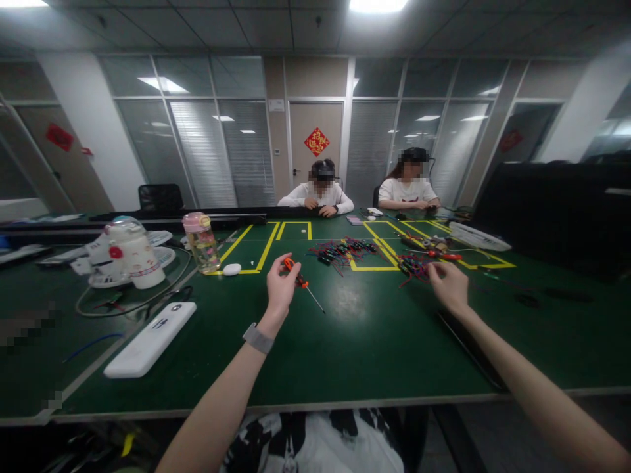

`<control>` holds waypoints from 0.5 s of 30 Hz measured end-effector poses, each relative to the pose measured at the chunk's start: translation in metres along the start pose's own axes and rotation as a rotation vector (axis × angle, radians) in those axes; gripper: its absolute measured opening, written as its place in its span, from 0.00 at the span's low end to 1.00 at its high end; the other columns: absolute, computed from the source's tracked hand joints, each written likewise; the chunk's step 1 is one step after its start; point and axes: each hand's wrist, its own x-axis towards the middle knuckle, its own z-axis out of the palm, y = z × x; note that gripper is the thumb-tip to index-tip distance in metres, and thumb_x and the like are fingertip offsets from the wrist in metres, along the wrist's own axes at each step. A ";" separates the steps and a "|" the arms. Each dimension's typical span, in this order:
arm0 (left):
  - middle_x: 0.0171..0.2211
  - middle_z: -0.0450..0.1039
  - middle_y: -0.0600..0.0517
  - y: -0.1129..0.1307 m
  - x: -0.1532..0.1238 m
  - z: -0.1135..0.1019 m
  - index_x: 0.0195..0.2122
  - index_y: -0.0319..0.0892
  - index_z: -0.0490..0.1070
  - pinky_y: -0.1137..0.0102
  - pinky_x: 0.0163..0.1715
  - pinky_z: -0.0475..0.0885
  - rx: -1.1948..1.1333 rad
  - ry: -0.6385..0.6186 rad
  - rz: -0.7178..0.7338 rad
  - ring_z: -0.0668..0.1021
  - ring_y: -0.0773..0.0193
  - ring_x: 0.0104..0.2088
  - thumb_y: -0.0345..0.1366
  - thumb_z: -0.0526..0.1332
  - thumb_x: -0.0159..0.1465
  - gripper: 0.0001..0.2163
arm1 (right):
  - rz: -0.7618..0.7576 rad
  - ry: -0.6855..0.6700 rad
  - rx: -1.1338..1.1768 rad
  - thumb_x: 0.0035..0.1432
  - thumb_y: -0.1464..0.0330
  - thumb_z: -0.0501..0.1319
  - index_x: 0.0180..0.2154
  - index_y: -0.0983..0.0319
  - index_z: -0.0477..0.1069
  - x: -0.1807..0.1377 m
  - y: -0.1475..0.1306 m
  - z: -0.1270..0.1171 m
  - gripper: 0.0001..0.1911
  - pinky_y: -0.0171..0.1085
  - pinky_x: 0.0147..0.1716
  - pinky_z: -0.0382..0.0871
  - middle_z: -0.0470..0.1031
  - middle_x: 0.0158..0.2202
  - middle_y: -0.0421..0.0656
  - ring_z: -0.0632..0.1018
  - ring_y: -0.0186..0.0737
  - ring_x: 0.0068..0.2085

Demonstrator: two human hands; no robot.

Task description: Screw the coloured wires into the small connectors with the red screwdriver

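My left hand (282, 284) is closed around an orange-handled screwdriver (300, 281), whose thin shaft points down and right over the green table (374, 341). A grey watch band sits on that wrist. My right hand (449, 284) hovers with curled fingers at the near edge of a pile of red, blue and black wired parts (413, 266); whether it pinches one I cannot make out. A second, larger heap of wired parts (342, 251) lies between the yellow tape boxes farther back.
A white power strip (150, 338) lies at front left, behind it a white appliance (129, 253), a pink-lidded bottle (201, 242) and a cable loop. Another red-handled screwdriver (441, 255) lies at right. Two people sit across the table. A dark partition (552, 210) stands right.
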 end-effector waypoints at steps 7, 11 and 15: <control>0.37 0.69 0.50 -0.001 -0.001 0.002 0.51 0.44 0.68 0.71 0.25 0.78 0.001 -0.010 0.030 0.77 0.66 0.31 0.35 0.63 0.59 0.18 | 0.091 -0.120 0.029 0.53 0.53 0.53 0.31 0.61 0.74 -0.047 0.014 -0.059 0.20 0.46 0.36 0.69 0.77 0.33 0.50 0.77 0.49 0.33; 0.37 0.69 0.49 0.002 -0.002 0.004 0.50 0.44 0.68 0.72 0.25 0.77 0.018 -0.008 0.026 0.77 0.66 0.31 0.34 0.63 0.59 0.17 | 0.295 -0.247 0.123 0.44 0.49 0.61 0.38 0.59 0.74 -0.068 0.029 -0.088 0.24 0.50 0.37 0.71 0.78 0.37 0.55 0.78 0.57 0.38; 0.38 0.69 0.49 0.002 -0.001 0.002 0.50 0.43 0.68 0.72 0.25 0.77 0.031 0.012 0.006 0.77 0.66 0.31 0.34 0.63 0.59 0.17 | 0.320 -0.356 0.284 0.42 0.50 0.63 0.47 0.50 0.71 -0.094 0.050 -0.118 0.29 0.55 0.45 0.70 0.78 0.44 0.53 0.77 0.60 0.47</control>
